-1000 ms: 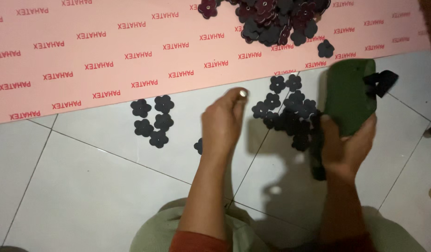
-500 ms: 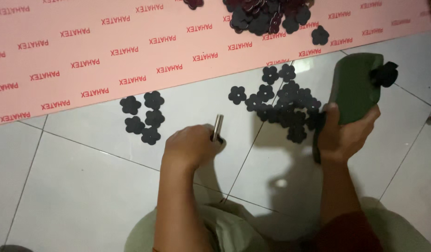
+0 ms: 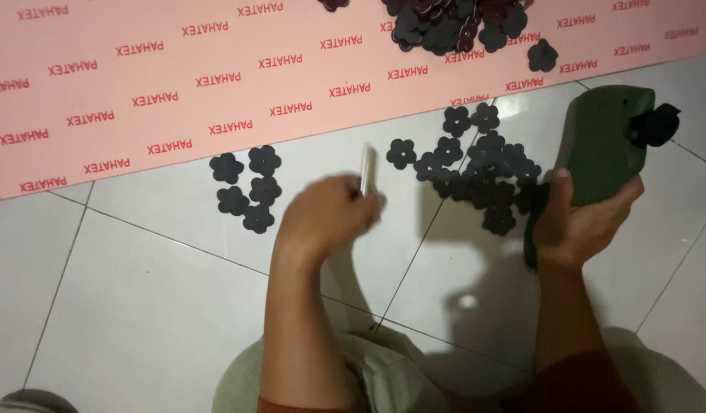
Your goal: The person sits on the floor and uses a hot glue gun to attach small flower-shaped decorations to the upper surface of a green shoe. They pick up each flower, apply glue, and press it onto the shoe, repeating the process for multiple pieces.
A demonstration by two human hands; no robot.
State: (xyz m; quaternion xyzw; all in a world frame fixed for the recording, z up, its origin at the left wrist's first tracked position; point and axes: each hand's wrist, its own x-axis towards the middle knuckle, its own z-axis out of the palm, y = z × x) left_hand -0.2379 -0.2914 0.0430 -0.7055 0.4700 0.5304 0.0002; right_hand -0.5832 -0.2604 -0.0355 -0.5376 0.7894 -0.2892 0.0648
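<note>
Left hand (image 3: 326, 218): closed in a loose fist around a thin, pale metallic rod (image 3: 366, 170), which stands up from the fingers; the view is blurred, so the rod's exact kind cannot be told.

Right hand (image 3: 579, 222): gripping a dark green block-shaped tool (image 3: 604, 153) from below, held above the white tiled floor (image 3: 139, 306); a black flower-shaped piece (image 3: 653, 126) sits at its upper right edge.

On the floor between the hands: a loose pile of black flower-shaped cutouts (image 3: 483, 164). Left of the left hand: a small cluster of four black flower cutouts (image 3: 246, 187).

Along the top: a pink printed sheet (image 3: 177, 84) bearing a further heap of dark flower cutouts (image 3: 460, 23).
</note>
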